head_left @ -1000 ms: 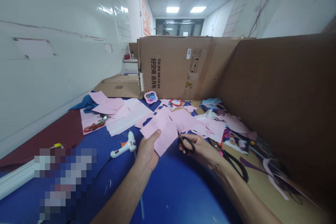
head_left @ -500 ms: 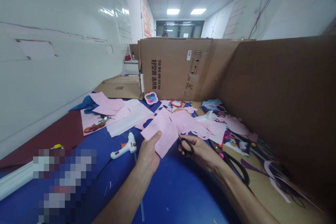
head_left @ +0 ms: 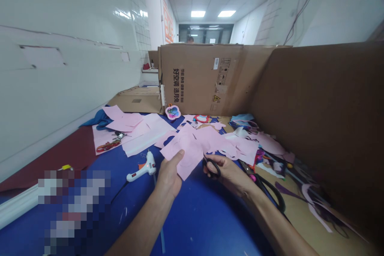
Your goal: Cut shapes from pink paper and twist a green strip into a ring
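My left hand (head_left: 168, 174) pinches the near edge of a pink paper sheet (head_left: 187, 153), thumb on top, lifting it just above the blue table surface (head_left: 195, 216). My right hand (head_left: 228, 171) is closed through the black handles of a pair of scissors (head_left: 211, 167), whose blades meet the right edge of that sheet. A faint curved outline shows on the paper. The blade tips are hidden by the sheet.
Pink paper offcuts (head_left: 237, 144) lie scattered behind. A white glue gun (head_left: 142, 169) lies left of my left hand, red-handled scissors (head_left: 108, 144) further left, large black scissors (head_left: 268, 190) to the right. Cardboard walls (head_left: 315, 104) close the back and right.
Both hands and the pink sheet have stayed almost in place; the scissors sit slightly further into the paper's edge than a second ago.
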Available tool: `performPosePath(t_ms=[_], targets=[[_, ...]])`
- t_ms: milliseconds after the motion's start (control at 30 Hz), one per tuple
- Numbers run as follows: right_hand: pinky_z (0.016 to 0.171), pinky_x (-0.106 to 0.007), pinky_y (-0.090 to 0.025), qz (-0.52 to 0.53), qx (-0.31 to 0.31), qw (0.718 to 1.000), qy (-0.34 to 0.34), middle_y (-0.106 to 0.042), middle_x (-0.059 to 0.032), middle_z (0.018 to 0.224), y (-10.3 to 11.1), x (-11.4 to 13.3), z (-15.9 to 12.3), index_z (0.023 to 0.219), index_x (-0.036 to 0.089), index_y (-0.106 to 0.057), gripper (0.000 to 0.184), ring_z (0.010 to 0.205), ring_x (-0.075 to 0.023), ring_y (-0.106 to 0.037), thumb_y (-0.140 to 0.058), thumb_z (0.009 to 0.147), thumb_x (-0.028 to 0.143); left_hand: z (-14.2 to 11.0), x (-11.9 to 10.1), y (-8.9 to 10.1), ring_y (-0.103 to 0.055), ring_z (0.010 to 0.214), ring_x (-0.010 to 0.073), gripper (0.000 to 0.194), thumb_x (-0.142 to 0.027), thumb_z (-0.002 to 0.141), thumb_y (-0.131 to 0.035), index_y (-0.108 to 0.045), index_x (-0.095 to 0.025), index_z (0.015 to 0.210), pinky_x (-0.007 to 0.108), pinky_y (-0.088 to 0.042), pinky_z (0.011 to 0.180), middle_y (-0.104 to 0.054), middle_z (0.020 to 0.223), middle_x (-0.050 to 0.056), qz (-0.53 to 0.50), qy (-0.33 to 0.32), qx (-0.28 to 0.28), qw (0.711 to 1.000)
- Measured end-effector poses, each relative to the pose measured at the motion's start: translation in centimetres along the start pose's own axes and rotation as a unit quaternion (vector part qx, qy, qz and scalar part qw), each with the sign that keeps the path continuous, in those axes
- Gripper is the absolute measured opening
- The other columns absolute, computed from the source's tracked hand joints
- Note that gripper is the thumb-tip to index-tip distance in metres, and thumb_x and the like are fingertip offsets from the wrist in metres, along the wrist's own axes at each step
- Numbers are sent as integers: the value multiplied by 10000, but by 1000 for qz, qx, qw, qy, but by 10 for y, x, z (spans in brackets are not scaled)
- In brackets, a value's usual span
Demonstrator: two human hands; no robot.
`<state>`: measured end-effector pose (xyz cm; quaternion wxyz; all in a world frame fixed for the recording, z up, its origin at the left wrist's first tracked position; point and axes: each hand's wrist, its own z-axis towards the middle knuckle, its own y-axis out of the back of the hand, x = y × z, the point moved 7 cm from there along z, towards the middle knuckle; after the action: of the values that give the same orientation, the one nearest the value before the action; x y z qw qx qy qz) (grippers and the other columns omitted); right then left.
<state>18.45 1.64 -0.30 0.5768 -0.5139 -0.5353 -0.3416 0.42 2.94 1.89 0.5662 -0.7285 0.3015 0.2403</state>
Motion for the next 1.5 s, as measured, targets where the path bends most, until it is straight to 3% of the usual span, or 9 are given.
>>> performPosePath(t_ms=[333, 867, 1500], targets=[[637, -276, -354, -27, -18, 999, 2, -707, -41, 798, 1, 5, -2, 1035, 177, -806, 603, 687, -147, -561, -947, 656, 624, 1, -7, 1, -757, 1151, 341, 579, -69, 803, -831, -695, -151, 1360, 495, -578, 1071, -806, 1171, 174, 19, -36, -18, 999], [618, -267, -342, -19, 3, 1000, 7, -720, -44, 831, -2, 4, -2, 1033, 184, -770, 550, 688, -141, -573, -927, 712, 602, 5, -8, 5, -764, 1134, 329, 357, -95, 814, -822, -769, -102, 1167, 496, -529, 1124, -809, 1154, 182, 62, -69, -10, 996], [637, -269, -346, -24, -11, 1000, 6, -703, -36, 795, -3, 10, -4, 1049, 160, -778, 623, 684, -137, -557, -943, 664, 621, 11, -15, 7, -772, 1087, 344, 467, -184, 700, -909, -780, -96, 1140, 508, -556, 1078, -812, 1147, 179, 71, -82, 15, 994]])
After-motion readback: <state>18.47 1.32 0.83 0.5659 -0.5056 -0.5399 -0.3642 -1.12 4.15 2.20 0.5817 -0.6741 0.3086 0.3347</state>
